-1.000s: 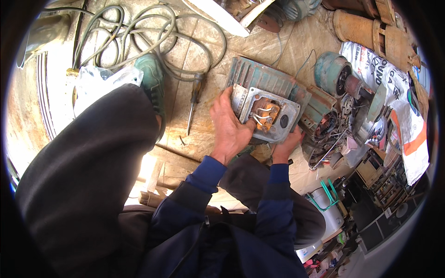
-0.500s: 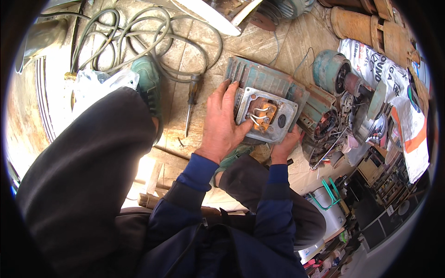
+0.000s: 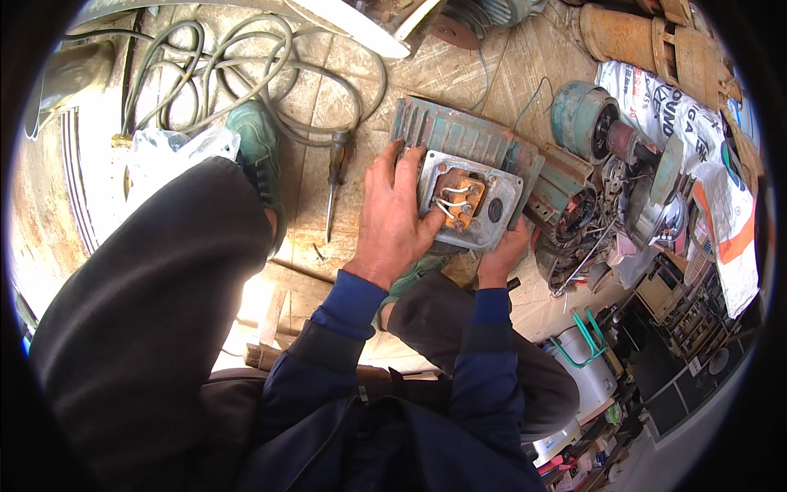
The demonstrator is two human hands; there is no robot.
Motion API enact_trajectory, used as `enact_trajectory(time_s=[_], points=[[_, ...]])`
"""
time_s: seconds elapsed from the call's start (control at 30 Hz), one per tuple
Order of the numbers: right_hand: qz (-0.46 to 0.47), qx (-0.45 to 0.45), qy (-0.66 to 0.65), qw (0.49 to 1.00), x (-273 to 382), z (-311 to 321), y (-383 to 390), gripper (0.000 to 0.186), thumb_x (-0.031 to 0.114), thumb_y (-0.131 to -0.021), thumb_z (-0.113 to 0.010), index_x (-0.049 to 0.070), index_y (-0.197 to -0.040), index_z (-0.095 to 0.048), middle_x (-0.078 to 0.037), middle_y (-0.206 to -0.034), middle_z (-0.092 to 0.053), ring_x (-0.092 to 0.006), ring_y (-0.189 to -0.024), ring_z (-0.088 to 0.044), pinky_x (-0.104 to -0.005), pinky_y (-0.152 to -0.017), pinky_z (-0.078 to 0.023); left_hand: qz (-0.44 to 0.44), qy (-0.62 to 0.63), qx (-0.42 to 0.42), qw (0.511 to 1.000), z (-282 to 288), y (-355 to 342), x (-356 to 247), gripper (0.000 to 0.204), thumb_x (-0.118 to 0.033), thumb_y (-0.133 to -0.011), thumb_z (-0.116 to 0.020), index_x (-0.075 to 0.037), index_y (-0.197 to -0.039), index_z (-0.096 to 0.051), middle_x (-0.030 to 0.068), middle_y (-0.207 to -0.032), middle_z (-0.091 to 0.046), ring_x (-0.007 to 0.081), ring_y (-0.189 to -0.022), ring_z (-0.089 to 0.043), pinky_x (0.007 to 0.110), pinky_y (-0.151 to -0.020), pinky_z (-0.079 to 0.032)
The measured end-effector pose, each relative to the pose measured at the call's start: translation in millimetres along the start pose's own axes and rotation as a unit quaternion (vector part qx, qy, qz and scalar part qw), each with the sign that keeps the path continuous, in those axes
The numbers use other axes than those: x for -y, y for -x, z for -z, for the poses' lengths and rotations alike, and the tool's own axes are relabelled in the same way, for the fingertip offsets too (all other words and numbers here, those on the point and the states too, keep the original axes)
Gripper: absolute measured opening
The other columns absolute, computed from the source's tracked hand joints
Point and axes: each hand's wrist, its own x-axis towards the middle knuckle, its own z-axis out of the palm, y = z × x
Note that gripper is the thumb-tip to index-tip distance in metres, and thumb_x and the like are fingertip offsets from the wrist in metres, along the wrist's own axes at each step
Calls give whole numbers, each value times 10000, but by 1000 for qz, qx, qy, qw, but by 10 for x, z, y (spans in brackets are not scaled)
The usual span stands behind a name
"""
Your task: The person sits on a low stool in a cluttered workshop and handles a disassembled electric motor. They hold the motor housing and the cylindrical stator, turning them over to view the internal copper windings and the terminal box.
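My left hand [image 3: 389,221] grips the left side of a greenish, rusty finned motor housing [image 3: 426,123], fingers over its side and thumb beside the open grey terminal box [image 3: 494,209]. That box holds an orange terminal block [image 3: 464,211] with pale wires. My right hand [image 3: 500,258] is closed on the housing's lower right edge, fingertips partly hidden. A screwdriver [image 3: 335,170] lies on the worn floor left of the housing.
Coiled cable [image 3: 266,49] lies at the upper left, above my green shoe [image 3: 256,135] and a clear plastic bag [image 3: 180,148]. Motor parts [image 3: 586,119], a printed white sack [image 3: 730,246] and rusty orange pieces [image 3: 623,41] crowd the right. A white panel [image 3: 361,16] sits at top.
My left hand has shifted left, its fingers now reaching further up the housing's side. The housing and box moved slightly up and left, with my right hand following a little.
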Motion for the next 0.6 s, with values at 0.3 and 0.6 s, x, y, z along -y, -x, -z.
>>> enact_trajectory(time_s=[0.3, 0.6], points=[[8, 9, 32, 999, -36, 48, -1, 210, 11, -999, -613, -90, -1177, -664, -67, -1066, -738, -115, -939, -642, -298, -867, -518, 22, 15, 14, 1000, 5, -21, 19, 848, -67, -735, -766, 42, -1483, -381, 313, -1503, -375, 494, -1351, -401, 508, -1159, -360], [7, -13, -27, 1000, -24, -24, 0, 229, -1, -997, -600, -79, -1202, -667, -73, -1070, -738, -118, -961, -642, -296, -879, -512, -11, 1, 26, 1000, -58, 21, 57, 878, -82, -758, -750, 88, -1508, -327, 355, -1537, -324, 519, -1374, -380, 515, -1177, -337]])
